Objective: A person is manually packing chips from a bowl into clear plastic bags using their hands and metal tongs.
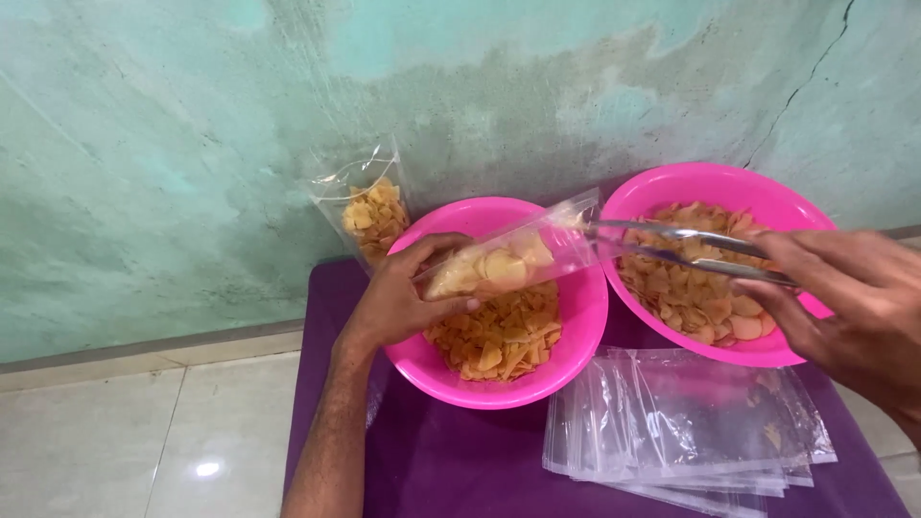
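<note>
My left hand (398, 297) holds a clear plastic bag (513, 254) part-filled with pale chips, tilted on its side over a pink bowl (537, 384) of orange chips. My right hand (849, 302) grips metal tongs (672, 245) whose tips reach into the bag's open mouth. Behind the tongs sits a second pink bowl (662, 192) holding more chips.
A filled clear bag of chips (374, 216) stands against the green wall at the back left. A stack of empty clear bags (681, 417) lies on the purple cloth (451, 460) in front of the right bowl. Pale floor tiles (144, 432) lie to the left.
</note>
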